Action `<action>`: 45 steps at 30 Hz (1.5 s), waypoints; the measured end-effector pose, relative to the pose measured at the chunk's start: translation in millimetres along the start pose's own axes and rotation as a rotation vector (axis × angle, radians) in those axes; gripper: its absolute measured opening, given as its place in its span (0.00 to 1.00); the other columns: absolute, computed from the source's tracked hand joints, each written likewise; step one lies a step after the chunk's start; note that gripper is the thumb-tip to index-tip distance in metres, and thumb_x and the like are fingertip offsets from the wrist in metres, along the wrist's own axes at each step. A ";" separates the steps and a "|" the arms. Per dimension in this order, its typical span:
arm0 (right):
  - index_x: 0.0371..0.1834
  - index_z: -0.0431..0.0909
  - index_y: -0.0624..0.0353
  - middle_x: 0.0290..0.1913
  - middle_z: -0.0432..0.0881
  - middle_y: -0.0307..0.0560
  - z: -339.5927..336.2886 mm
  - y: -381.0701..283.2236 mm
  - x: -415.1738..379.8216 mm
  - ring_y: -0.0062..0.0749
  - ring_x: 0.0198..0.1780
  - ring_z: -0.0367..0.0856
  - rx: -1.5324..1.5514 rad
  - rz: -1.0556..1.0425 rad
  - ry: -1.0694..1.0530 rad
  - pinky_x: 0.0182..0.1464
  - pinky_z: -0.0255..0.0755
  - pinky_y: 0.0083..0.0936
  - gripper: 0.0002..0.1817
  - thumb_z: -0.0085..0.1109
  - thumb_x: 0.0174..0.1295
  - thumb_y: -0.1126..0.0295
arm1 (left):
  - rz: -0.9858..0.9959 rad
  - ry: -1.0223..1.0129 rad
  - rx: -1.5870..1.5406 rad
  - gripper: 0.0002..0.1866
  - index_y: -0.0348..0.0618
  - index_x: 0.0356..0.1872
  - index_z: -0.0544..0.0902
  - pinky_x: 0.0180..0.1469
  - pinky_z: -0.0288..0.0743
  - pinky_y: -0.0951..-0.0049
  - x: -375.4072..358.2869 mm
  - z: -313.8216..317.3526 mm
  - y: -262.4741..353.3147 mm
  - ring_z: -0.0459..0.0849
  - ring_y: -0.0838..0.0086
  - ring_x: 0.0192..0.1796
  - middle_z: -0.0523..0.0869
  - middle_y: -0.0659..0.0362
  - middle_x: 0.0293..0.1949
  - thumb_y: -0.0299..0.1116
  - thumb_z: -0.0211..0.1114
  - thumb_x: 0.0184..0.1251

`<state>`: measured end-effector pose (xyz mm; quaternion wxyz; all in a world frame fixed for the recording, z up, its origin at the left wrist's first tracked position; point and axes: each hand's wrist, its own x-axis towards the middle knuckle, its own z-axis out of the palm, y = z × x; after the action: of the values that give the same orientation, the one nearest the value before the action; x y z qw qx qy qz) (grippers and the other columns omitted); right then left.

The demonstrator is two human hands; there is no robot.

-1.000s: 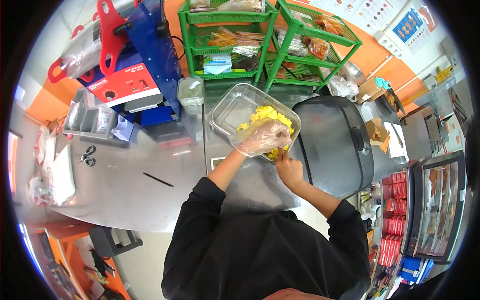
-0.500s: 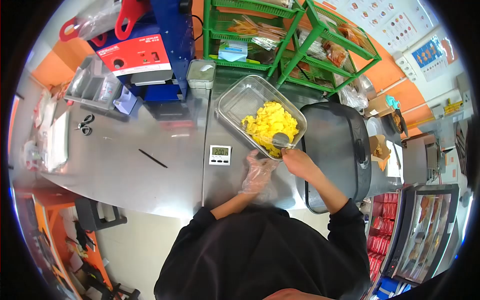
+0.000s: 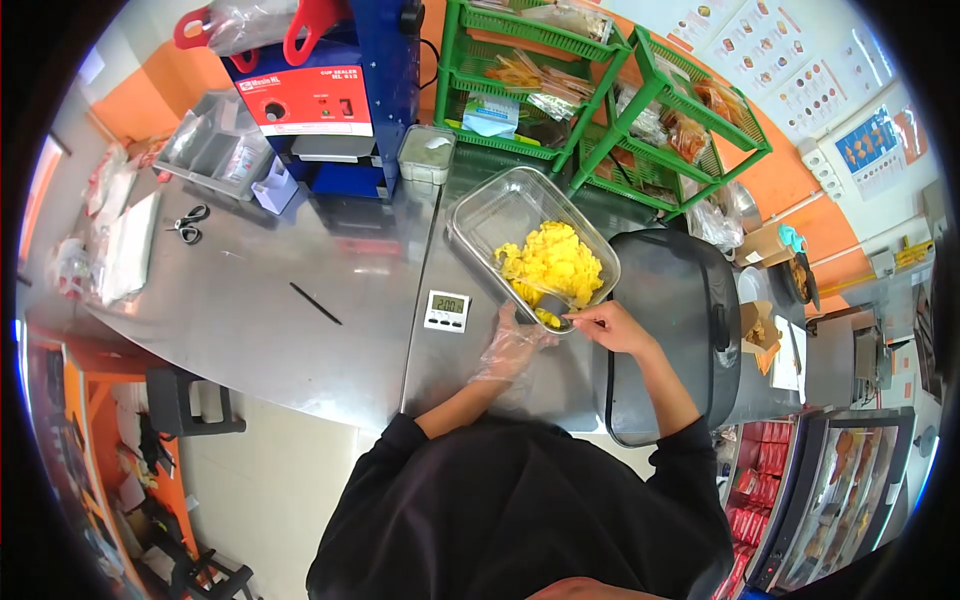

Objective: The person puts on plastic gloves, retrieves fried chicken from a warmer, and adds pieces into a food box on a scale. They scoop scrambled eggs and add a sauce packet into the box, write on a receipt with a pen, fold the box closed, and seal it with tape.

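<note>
A clear rectangular container (image 3: 478,192) sits at an angle on the steel counter, with yellow scrambled egg (image 3: 552,262) heaped in its nearer right part. My left hand (image 3: 507,350), in a clear plastic glove, grips the container's near edge; some of its fingers are hidden. With bare fingers pinched together, my right hand (image 3: 612,327) holds a spoon by its handle at the near right corner. The grey spoon (image 3: 552,303) has its bowl down in the egg by the near wall. Left of the container stands a white digital timer (image 3: 446,311).
A black lidded case (image 3: 665,300) lies close on the right. Behind stand green racks (image 3: 600,150), a small lidded tub (image 3: 426,155) and a blue-and-red cup sealer (image 3: 318,100). A thin black stick (image 3: 315,303) and scissors (image 3: 188,225) lie on the left.
The spoon and my right hand have moved down toward the container's near corner. The egg is pushed about a little. My left hand stays at the near edge. The camera view has shifted slightly.
</note>
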<state>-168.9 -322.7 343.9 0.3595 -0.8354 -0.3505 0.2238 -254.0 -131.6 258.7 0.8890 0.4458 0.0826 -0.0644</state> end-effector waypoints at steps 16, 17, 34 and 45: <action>0.49 0.81 0.64 0.24 0.71 0.33 17.6 29.5 -20.1 0.12 0.20 0.56 1.082 0.414 0.340 0.20 0.47 0.14 0.11 0.59 0.69 0.68 | -0.139 0.052 -0.038 0.30 0.26 0.63 0.53 0.53 0.83 0.70 -4.7 1.6 13.5 0.87 0.60 0.46 0.83 0.39 0.43 0.23 0.61 0.68; 0.49 0.81 0.64 0.24 0.71 0.33 16.4 25.4 -23.6 0.12 0.20 0.56 1.089 0.408 0.365 0.20 0.47 0.14 0.11 0.59 0.69 0.68 | -0.150 0.065 -0.029 0.30 0.26 0.63 0.54 0.53 0.83 0.69 -4.8 2.7 13.4 0.86 0.60 0.47 0.83 0.39 0.43 0.23 0.61 0.68; 0.47 0.82 0.63 0.22 0.70 0.32 -121.2 35.7 -312.0 0.10 0.17 0.55 0.977 0.277 1.266 0.18 0.45 0.14 0.10 0.58 0.69 0.69 | 0.613 0.331 0.554 0.20 0.35 0.58 0.64 0.57 0.72 0.70 -34.0 105.6 21.6 0.78 0.69 0.42 0.80 0.54 0.38 0.28 0.59 0.70; 0.44 0.84 0.63 0.25 0.81 0.49 -199.9 174.2 -343.3 0.41 0.23 0.79 -0.247 0.352 1.128 0.28 0.73 0.34 0.09 0.59 0.62 0.76 | 0.685 0.542 0.888 0.18 0.33 0.57 0.64 0.55 0.66 0.74 10.3 228.0 -39.0 0.72 0.77 0.37 0.76 0.61 0.33 0.28 0.56 0.70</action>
<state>-194.4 -754.0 382.0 0.3476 -0.9063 0.0144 -0.2399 -230.8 -338.3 360.3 0.5363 0.7747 0.1229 0.3116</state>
